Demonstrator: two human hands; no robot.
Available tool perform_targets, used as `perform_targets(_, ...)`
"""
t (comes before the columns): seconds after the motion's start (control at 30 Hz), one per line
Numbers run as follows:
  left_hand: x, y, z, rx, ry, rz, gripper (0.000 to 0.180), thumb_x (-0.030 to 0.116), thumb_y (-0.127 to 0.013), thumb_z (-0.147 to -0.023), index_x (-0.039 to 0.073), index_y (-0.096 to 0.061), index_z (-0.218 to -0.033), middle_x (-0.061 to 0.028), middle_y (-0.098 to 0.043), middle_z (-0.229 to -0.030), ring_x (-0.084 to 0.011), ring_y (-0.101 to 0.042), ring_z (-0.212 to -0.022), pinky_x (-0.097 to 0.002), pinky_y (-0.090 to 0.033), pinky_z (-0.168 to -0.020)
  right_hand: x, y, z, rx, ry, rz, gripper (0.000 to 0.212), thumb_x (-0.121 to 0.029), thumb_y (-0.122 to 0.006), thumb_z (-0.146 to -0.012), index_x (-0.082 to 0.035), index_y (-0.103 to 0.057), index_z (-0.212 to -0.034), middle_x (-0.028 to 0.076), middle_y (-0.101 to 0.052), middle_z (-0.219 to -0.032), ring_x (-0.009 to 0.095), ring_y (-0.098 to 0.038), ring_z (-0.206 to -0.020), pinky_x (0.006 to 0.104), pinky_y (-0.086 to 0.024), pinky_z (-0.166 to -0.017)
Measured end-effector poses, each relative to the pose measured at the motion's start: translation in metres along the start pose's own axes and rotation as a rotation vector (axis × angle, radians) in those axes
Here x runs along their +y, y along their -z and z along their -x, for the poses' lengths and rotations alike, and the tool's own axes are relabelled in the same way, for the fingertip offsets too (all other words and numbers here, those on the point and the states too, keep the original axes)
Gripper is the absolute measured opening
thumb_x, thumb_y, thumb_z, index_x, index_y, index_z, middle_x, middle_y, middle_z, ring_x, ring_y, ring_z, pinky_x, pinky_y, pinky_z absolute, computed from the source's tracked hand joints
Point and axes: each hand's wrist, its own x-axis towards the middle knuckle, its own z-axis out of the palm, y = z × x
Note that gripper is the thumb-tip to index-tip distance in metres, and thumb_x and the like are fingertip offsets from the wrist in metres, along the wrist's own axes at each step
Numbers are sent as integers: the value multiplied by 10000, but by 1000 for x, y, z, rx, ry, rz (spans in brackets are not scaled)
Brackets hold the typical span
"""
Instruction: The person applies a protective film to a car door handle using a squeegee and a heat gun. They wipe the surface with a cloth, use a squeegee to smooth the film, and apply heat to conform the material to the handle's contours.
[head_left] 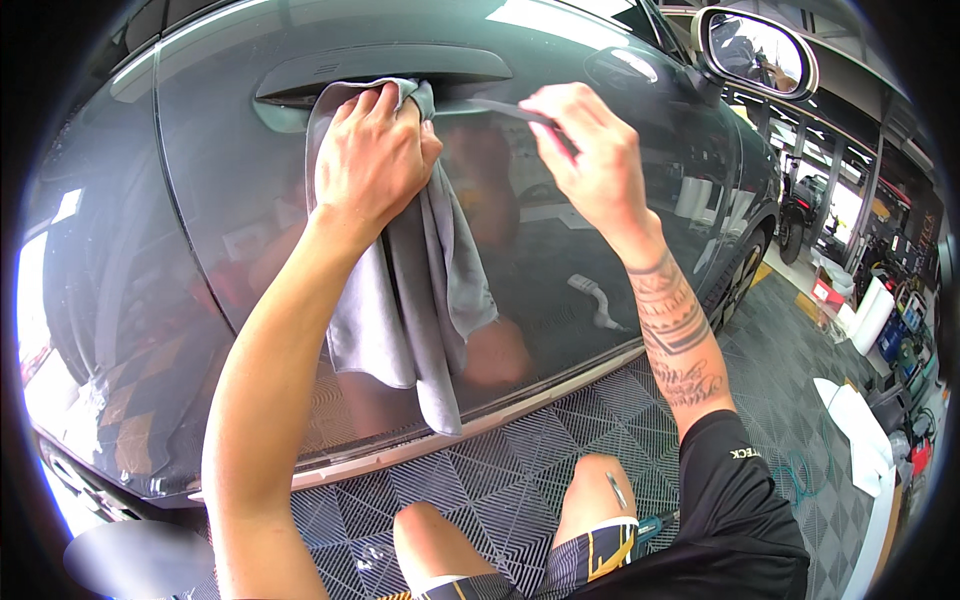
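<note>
My left hand (372, 165) grips a grey microfiber cloth (395, 310), bunched against the recess under the door handle (455, 66) of a dark glossy car door (560, 240). The rest of the cloth hangs down over the panel. Just to the right, my right hand (597, 150) pinches a thin, dark, flat tool (512, 110) between thumb and fingers. Its tip points left toward the handle recess. The exact kind of tool cannot be made out, nor whether its tip touches the paint.
A side mirror (757, 54) juts out at upper right. Below the door lie a pale sill (400, 452) and grey floor tiles (520, 445). A small silver object (616, 490) rests on my right leg. White rolls (872, 315) and tools stand at far right, with a motorcycle (797, 205) behind.
</note>
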Motion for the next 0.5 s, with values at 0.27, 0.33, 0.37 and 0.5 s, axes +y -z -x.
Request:
perform_targets(0.27, -6, -2, 3, -1, -20, 5, 247, 216, -548, -851, -20, -621, -849, -175, -624, -928, -293, -619, -914, -388, -484, -828, -6, -39, -3, -82, 87, 287, 221, 13, -578, -763, -31, -669, -959, 85, -672, -985, 254, -638, -929, 370, -526, -799)
perform_targets(0.33, -6, -3, 3, 10, -21, 0, 240, 215, -554, -841, -16, -621, -844, -172, -623, -923, -290, -619, -915, -386, -484, -829, -4, -44, -8, -96, 95, 302, 220, 16, -568, -755, -29, -662, -949, 81, -668, -977, 253, -634, -926, 371, -522, -789)
perform_targets(0.37, -7, -4, 2, 17, -22, -2, 237, 214, -557, -836, -14, -621, -842, -171, -622, -921, -289, -619, -916, -386, -484, -829, -4, -46, -12, -106, 103, 306, 215, 14, -562, -756, -28, -658, -943, 78, -666, -972, 253, -633, -921, 371, -519, -781)
perform_targets(0.5, -6, -1, 3, -26, -12, 29, 232, 214, -575, -813, -11, -624, -844, -167, -626, -937, -282, -617, -914, -383, -483, -838, -4, -54, -20, -118, 131, 345, 134, -14, -549, -764, -34, -626, -872, 59, -634, -888, 246, -621, -855, 364, -511, -727)
